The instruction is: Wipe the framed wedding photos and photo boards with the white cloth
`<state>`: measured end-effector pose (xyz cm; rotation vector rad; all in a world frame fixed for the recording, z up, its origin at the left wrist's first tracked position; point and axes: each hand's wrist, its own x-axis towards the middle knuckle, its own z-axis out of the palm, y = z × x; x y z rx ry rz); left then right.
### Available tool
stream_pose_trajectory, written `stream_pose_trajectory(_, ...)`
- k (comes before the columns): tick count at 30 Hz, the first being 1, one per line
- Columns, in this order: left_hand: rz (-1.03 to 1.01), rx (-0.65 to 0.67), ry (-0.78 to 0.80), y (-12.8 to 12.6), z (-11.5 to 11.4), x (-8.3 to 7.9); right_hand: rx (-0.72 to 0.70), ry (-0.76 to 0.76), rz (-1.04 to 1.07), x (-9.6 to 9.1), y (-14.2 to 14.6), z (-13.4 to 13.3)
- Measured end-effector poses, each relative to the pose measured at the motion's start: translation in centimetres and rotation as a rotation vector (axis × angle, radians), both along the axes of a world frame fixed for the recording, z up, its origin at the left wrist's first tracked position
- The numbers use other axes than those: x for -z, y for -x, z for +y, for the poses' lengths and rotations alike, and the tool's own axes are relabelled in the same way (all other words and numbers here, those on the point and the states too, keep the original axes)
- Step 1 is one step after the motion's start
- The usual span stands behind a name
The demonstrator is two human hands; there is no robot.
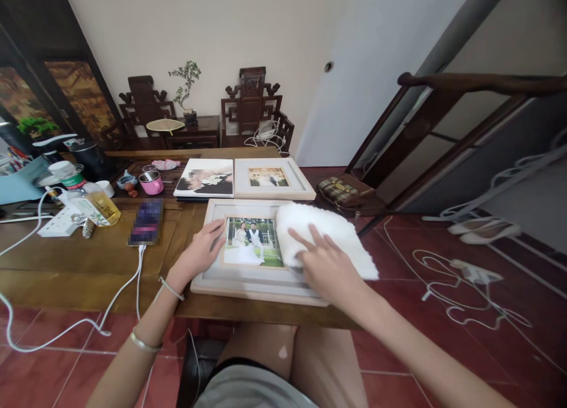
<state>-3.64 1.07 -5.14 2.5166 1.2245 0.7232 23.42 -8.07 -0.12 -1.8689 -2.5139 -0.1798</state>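
Observation:
A light wooden picture frame (261,293) lies flat near the table's front edge, with a photo (252,242) of two people seated outdoors in its middle. My left hand (201,251) rests on the frame's left border, fingers stretched out and flat. A fluffy white cloth (343,234) covers the frame's right part and hangs past its right edge. With fingers spread over it, my right hand (325,266) holds this cloth down against the frame beside the photo. The cloth hides the frame's upper right corner.
Behind lie a second picture frame (305,186) and a photo panel (204,183). To the left are a phone (147,219) with a white cable, a pink cup (152,183), a bottle (100,204) and a power strip (57,222). A wooden chair (465,83) stands at right.

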Motion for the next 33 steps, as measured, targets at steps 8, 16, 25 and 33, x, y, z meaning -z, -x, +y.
stream_pose_trajectory(8, 0.016, -0.003, 0.022, 0.0, -0.1, -0.2, -0.03, -0.001, -0.017, 0.2, 0.7, 9.1)
stream_pose_trajectory(16, -0.007, -0.013, 0.023, 0.0, 0.0, 0.1, -0.262, -0.001, 0.028, -0.3, 7.0, 11.1)
stream_pose_trajectory(25, -0.007, -0.034, 0.03, -0.1, -0.2, 0.2, -0.033, 0.038, 0.032, -0.2, 0.2, 9.4)
stream_pose_trajectory(33, -0.017, -0.023, 0.02, 0.0, -0.2, 0.5, -0.189, 0.053, 0.026, -0.4, 3.4, 11.3)
